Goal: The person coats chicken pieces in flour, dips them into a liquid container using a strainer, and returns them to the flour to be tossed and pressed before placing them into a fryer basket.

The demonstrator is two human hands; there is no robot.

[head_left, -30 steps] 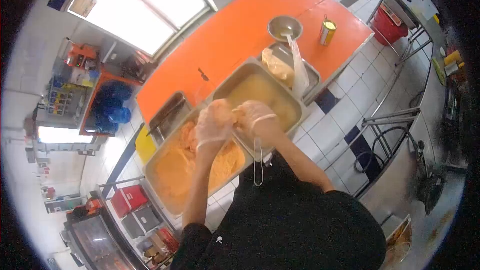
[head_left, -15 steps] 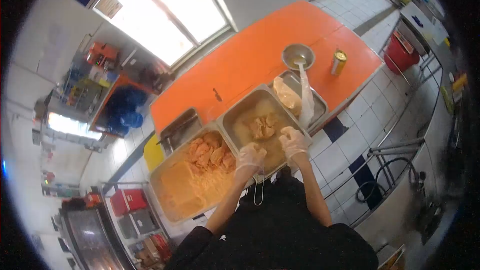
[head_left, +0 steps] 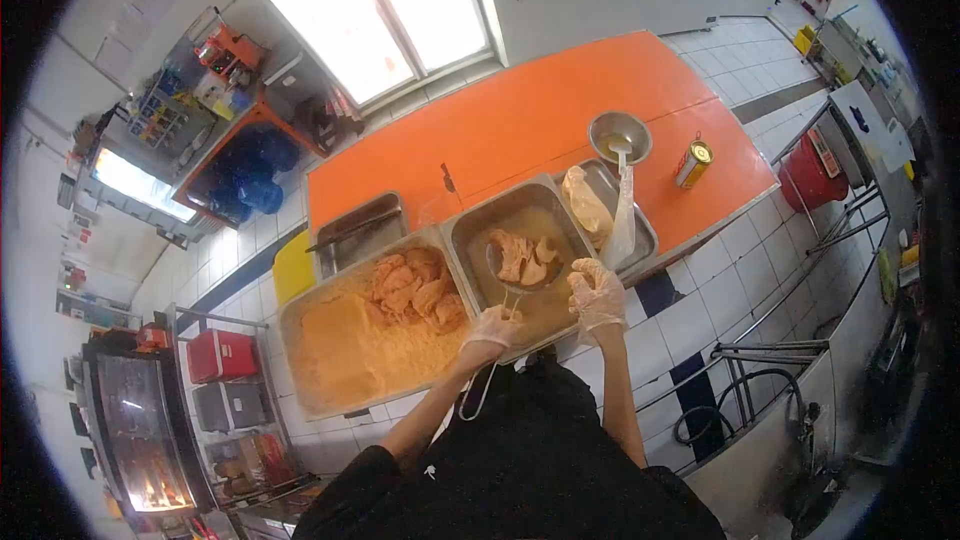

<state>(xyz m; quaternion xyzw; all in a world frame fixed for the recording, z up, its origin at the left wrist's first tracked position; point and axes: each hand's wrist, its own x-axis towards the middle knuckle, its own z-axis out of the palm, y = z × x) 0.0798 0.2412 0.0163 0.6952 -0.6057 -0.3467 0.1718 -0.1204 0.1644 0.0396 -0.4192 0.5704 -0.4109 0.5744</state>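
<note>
Holds pinkish-orange meat pieces (head_left: 515,255) in a round wire strainer (head_left: 530,286) inside a rectangular grey metal tray (head_left: 500,203) of cloudy liquid (head_left: 475,270). Clamps left hand's (head_left: 490,328) fingers on the strainer's long handle (head_left: 486,393), over the near rim. Poises right hand (head_left: 600,302) by the right rim, fingers apart. Meets a larger metal tray (head_left: 288,365) of orange flour (head_left: 340,360) on the left. Finds the flat orange counter (head_left: 480,120) reaching well past both trays.
</note>
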